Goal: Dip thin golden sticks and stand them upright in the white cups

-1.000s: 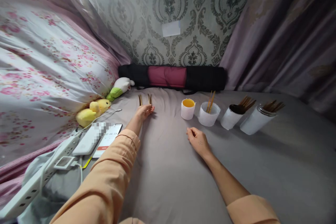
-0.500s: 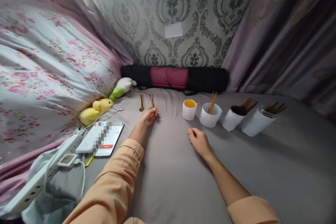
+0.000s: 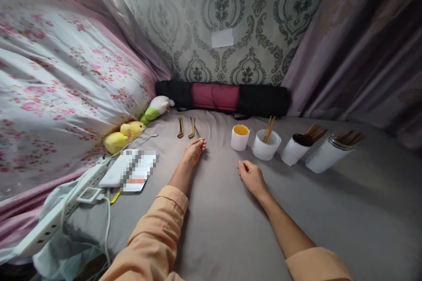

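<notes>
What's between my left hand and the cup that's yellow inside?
Nothing visible: between your left hand, with a thin golden rod at its fingertips, and the cup lies only grey sheet. Your right hand is nearer you, off that line.

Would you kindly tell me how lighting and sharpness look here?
In the head view, light is soft, with dark folds in the draped mauve curtain at right; mosaic blocks cover much of the flat pale-screened phone; the thin gold-coloured rod at the bare left hand is small but visible.
</notes>
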`<state>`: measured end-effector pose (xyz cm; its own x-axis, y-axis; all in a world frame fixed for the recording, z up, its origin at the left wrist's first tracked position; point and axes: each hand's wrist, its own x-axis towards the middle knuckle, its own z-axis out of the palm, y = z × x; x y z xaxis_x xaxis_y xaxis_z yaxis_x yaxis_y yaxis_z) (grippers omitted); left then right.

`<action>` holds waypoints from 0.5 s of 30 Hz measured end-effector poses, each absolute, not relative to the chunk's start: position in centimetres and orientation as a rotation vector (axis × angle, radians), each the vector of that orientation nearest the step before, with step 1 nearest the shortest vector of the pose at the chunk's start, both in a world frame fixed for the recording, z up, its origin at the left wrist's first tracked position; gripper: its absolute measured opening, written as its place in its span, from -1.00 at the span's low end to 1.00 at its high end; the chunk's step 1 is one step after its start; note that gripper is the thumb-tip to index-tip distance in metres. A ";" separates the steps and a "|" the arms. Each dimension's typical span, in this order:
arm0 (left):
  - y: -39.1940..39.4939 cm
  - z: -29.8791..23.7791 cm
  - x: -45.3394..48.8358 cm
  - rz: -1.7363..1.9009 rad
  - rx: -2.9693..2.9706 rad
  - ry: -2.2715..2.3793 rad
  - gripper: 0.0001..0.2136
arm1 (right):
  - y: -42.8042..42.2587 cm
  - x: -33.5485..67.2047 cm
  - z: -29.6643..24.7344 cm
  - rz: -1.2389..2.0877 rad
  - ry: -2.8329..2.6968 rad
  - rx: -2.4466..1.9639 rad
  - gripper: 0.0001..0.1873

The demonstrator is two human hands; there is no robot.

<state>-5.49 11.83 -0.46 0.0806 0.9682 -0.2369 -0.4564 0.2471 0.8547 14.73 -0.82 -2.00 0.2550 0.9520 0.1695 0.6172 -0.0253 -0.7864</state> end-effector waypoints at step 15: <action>6.4 -0.9 -2.4 1.222 0.783 0.951 -0.69 | -0.8 14.7 -2.0 0.578 -1.433 -1.711 -0.60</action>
